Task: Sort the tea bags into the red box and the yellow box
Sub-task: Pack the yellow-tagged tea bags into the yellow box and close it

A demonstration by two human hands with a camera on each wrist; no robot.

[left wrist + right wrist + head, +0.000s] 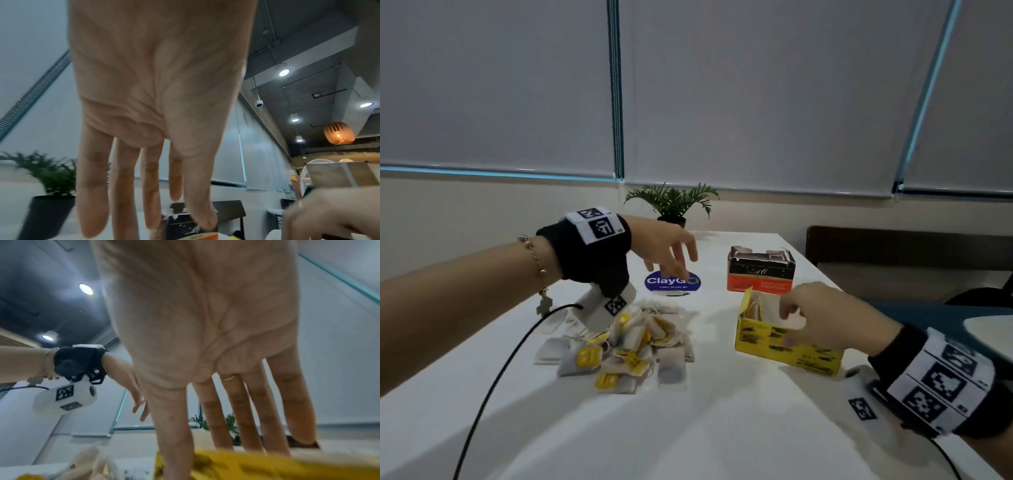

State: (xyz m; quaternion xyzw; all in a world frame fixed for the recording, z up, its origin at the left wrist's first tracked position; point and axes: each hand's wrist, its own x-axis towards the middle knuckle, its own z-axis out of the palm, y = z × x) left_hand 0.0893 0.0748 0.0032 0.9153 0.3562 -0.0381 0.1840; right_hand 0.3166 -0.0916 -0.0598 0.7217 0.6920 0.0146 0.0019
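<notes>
Right hand (822, 318) touches yellow box (767, 339); tea bags (626, 346) heaped, yellow-tagged.

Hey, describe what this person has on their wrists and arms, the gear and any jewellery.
Each wrist carries a black fabric wrap with a white band of black square markers. The left arm adds a beaded bracelet with a charm and a white camera housing, marker-tagged, trailing a black cable. The right hand wears a thin ring.

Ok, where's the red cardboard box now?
Head view: the red cardboard box stands on the white table, right of centre, just behind the yellow cardboard box and right of the round blue sticker.
</notes>
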